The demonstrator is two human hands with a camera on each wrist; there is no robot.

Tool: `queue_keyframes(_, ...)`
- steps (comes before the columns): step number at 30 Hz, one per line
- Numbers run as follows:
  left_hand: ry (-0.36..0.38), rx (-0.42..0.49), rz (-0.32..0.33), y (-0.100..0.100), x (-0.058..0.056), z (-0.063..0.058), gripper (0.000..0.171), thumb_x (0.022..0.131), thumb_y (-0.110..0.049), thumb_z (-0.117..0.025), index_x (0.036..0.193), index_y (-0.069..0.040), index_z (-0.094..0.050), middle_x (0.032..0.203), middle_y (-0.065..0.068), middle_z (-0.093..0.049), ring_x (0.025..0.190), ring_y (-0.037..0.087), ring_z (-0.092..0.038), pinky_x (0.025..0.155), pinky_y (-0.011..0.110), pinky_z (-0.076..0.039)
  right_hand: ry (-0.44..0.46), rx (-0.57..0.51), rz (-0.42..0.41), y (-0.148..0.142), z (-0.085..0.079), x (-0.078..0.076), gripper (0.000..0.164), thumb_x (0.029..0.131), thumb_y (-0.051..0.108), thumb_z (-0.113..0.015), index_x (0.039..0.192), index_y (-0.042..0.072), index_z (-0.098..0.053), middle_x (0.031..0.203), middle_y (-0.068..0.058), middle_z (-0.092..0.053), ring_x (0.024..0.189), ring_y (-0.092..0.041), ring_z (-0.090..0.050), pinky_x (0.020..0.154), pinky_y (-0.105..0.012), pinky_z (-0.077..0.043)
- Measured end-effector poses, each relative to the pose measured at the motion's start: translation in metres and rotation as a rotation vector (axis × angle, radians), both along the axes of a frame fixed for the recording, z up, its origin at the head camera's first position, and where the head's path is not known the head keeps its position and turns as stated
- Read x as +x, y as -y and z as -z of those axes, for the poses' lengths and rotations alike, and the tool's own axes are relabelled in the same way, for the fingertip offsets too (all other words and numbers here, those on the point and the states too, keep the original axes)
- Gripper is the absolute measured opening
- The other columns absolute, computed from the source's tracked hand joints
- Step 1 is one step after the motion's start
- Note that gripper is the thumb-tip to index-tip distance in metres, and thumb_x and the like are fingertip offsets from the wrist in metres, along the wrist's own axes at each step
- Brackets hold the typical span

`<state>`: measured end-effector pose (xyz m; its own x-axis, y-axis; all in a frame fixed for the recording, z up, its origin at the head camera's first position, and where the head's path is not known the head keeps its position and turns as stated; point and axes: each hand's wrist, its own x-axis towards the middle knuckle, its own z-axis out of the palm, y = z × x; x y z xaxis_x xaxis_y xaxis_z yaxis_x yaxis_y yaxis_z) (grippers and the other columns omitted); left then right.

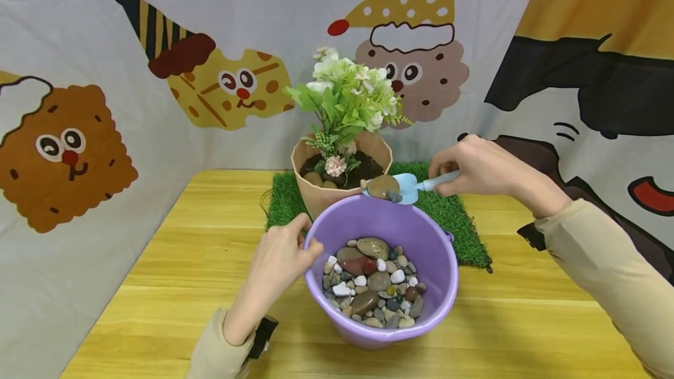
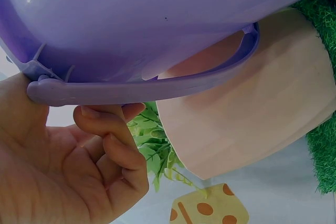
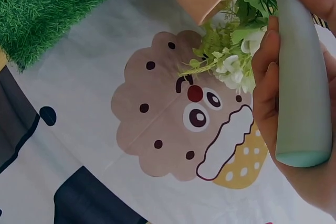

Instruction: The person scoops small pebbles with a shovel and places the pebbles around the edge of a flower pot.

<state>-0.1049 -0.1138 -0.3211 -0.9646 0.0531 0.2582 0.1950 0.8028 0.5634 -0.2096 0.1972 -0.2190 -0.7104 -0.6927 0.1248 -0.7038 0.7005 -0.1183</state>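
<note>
My right hand (image 1: 474,165) grips the handle (image 3: 302,77) of a light blue toy shovel (image 1: 408,188). On the shovel's blade lie a large brown pebble (image 1: 383,187) and a few small ones, over the near rim of the peach flowerpot (image 1: 329,195). With thumb and fingers my left hand (image 1: 284,253) pinches the left rim of a purple bucket (image 1: 379,335). Many mixed pebbles (image 1: 379,281) cover the bucket's bottom. The bucket's handle (image 2: 152,91) hangs down its outer side in the left wrist view. Dark soil (image 1: 368,167) and some stones (image 1: 313,179) fill the pot around a flowering plant (image 1: 342,92).
A square of artificial grass (image 1: 466,233) lies beneath the pot, partly behind the bucket. Both stand on a wooden table (image 1: 210,250). At the back hangs a white cloth (image 1: 253,10) printed with cartoon biscuits and cheese.
</note>
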Motion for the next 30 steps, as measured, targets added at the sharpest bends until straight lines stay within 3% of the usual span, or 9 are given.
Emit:
queue_keyframes(8,-0.008,-0.012,-0.001,0.000,0.000,-0.001,0.011,0.072,-0.017,-0.066,0.081,-0.014,-0.060,0.048,-0.005,-0.045,0.042,0.010,-0.039,0.041,0.024,-0.030,-0.011,0.020,0.077,0.006,-0.005,-0.006,0.007,0.076,0.021,-0.074,0.081,0.023,-0.070,0.060,0.009,-0.056,0.049,-0.004,-0.041,0.047,-0.022,-0.034)
queue_keyframes(17,-0.004,-0.009,0.000,0.000,0.000,0.000,0.011,0.073,-0.017,-0.065,0.081,-0.014,-0.060,0.047,-0.005,-0.045,0.042,0.010,-0.039,0.041,0.024,-0.030,0.006,0.049,0.130,0.017,-0.013,-0.019,0.008,0.077,0.024,-0.074,0.083,0.020,-0.072,0.075,0.001,-0.070,0.058,-0.009,-0.056,0.055,-0.029,-0.045)
queue_keyframes(30,-0.012,-0.014,0.006,0.000,0.000,0.000,0.011,0.072,-0.018,-0.066,0.081,-0.014,-0.060,0.048,-0.005,-0.045,0.042,0.009,-0.039,0.041,0.024,-0.030,0.004,0.137,0.181,0.030,-0.021,-0.029,0.011,0.074,0.023,-0.076,0.083,0.019,-0.072,0.080,-0.001,-0.070,0.068,-0.015,-0.061,0.056,-0.034,-0.047)
